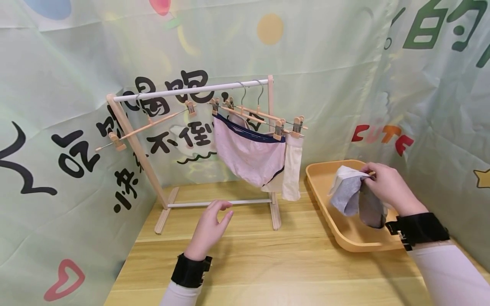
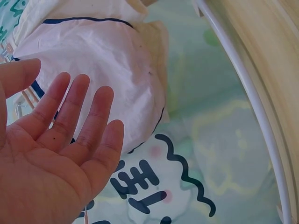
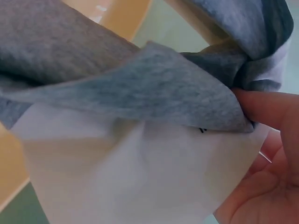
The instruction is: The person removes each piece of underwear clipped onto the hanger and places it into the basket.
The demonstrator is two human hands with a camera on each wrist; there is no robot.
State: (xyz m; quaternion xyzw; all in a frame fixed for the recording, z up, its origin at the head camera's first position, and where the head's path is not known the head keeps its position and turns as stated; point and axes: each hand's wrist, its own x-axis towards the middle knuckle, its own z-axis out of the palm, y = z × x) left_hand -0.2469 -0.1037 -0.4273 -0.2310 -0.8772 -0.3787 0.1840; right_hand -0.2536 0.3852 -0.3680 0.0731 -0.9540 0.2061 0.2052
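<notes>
The grey-and-white garment [image 1: 346,199] hangs above the orange tray [image 1: 363,247], looking light, soft and limp, likely to fold over on itself; an edge seems the surest hold, as the middle would probably bunch. The right hand [image 1: 392,187] pinches it by an edge between thumb and fingers. The left hand [image 1: 208,230], fingers slightly parted, holds nothing before the clothes rack [image 1: 145,165].

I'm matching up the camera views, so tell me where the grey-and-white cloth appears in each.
Head: the grey-and-white cloth is right of centre, over the orange basin.
Left wrist: not in this picture.
Right wrist: it fills most of the picture, pinched by the right hand at the right edge.
Shared landmark: the basin, in the head and right wrist views.
</notes>
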